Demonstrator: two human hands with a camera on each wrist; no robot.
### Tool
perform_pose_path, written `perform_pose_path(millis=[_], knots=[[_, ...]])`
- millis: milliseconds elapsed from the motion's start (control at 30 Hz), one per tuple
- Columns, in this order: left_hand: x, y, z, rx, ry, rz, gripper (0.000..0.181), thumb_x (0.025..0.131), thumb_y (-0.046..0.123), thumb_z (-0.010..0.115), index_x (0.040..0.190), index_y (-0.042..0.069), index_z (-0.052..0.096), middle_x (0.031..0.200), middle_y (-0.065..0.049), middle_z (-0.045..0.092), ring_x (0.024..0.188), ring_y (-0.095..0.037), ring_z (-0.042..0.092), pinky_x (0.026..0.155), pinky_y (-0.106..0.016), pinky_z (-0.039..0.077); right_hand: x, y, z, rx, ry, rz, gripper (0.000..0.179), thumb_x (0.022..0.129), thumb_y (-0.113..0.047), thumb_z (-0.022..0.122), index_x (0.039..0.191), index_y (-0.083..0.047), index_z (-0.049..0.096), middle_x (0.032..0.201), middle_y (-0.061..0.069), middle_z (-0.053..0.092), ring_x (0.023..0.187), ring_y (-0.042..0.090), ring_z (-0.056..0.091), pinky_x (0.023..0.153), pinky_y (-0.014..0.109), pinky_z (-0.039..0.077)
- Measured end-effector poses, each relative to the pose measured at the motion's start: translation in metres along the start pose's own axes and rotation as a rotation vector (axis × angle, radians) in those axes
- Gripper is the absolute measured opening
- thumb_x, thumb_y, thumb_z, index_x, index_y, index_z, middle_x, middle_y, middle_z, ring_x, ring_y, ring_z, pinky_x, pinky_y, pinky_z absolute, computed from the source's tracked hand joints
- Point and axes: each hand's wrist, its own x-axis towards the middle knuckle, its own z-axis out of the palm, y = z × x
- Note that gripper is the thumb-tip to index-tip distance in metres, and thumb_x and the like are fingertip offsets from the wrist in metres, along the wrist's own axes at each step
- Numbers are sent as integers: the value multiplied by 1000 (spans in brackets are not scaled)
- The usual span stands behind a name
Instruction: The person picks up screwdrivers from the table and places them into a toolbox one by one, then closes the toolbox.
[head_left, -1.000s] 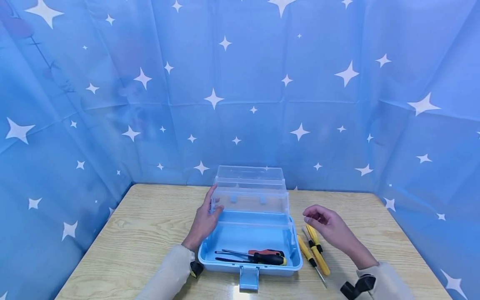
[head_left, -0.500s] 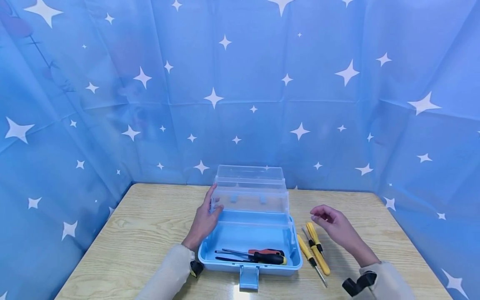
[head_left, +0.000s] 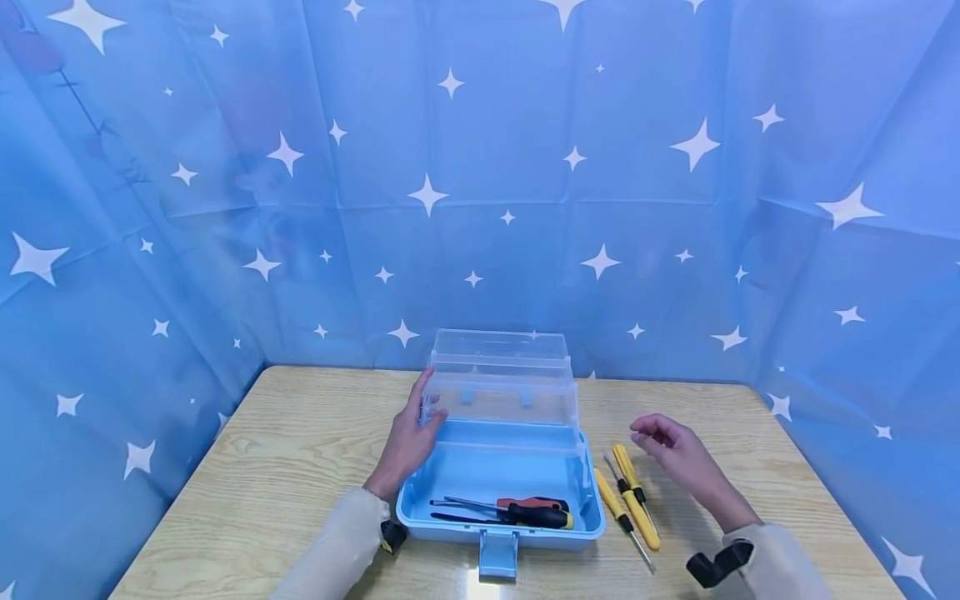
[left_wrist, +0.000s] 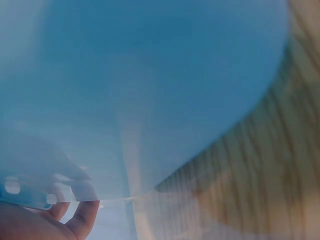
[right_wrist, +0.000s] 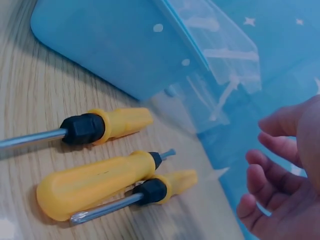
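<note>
L hand (head_left: 407, 444) gripped the lid (head_left: 501, 403); R hand (head_left: 682, 460), half-curled w/ nothing in it, was nearer the 3 yellow screwdrivers (head_left: 641, 523), which lay roughly front-to-back btwn it & the box (head_left: 487, 473).

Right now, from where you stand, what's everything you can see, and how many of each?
Box: 1, light blue, open on the table.
Lid: 1, clear, raised at the box's back.
Latch: 1, light blue, at the box's front.
Red screwdriver: 1, red and black handle, in the box.
Black screwdriver: 1, black handle with yellow end, in the box.
Dark shaft: 1, black, in the box, partly hidden.
Yellow screwdrivers: 3, yellow and black, right of the box.
Table: 1, wood-coloured, underneath.
Cloth: count unclear, blue with white stars, behind.
Sleeves: 2, off-white, at the near edge.
Left hand: 1, holding the lid's left side.
Right hand: 1, holding nothing, near the yellow screwdrivers.
</note>
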Motion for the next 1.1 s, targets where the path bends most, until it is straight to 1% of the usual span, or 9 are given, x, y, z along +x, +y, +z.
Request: perform_pose_path(millis=[233, 400, 567, 700, 833, 1000, 1100], knots=[[0, 0, 1, -14, 5, 0, 67, 103, 26, 52, 153, 52, 17, 153, -5, 43, 138, -33, 45, 105, -65, 40, 1, 8, 2, 13, -3, 11, 33, 101, -25, 57, 121, 1, 59, 101, 12, 60, 86, 25, 56, 67, 30, 51], [1, 0, 1, -11, 13, -3, 67, 102, 23, 53, 153, 51, 18, 151, -10, 46, 137, -34, 46, 105, -65, 40, 2, 15, 5, 47, -12, 27, 33, 101, -22, 58, 122, 2, 58, 103, 12, 60, 87, 21, 58, 69, 28, 51], [1, 0, 1, -12, 12, -5, 67, 102, 24, 52, 153, 50, 19, 150, -13, 45, 137, -35, 46, 106, -65, 39, 4, 22, 8, 79, -40, 60, 34, 100, -19, 58, 126, 3, 55, 108, 14, 60, 88, 18, 58, 71, 27, 51], [0, 0, 2, -12, 7, -10, 66, 103, 24, 52, 152, 53, 18, 151, -12, 45, 137, -35, 45, 105, -65, 39, 5, 28, 10, 82, -69, 95, 34, 101, -17, 55, 129, 2, 52, 108, 15, 58, 87, 21, 57, 68, 29, 51], [-1, 1, 2, -11, 4, -12, 67, 103, 24, 51, 151, 54, 17, 152, -9, 44, 138, -34, 45, 105, -65, 39, 6, 33, 13, 79, -86, 128, 34, 101, -18, 55, 129, 1, 51, 106, 15, 56, 83, 21, 56, 65, 30, 50], [0, 0, 2, -7, 7, -5, 66, 103, 25, 52, 153, 51, 18, 151, -7, 45, 138, -33, 45, 106, -64, 39, 7, 39, 16, 73, -97, 122, 34, 101, -18, 55, 128, 2, 51, 104, 14, 56, 84, 19, 55, 66, 27, 50], [0, 0, 2, -7, 12, -5, 66, 103, 26, 52, 153, 51, 18, 151, -6, 45, 137, -33, 45, 106, -64, 39, 8, 40, 17, 62, -102, 119, 33, 101, -18, 55, 127, 2, 51, 105, 14, 57, 84, 18, 55, 66, 26, 50]])
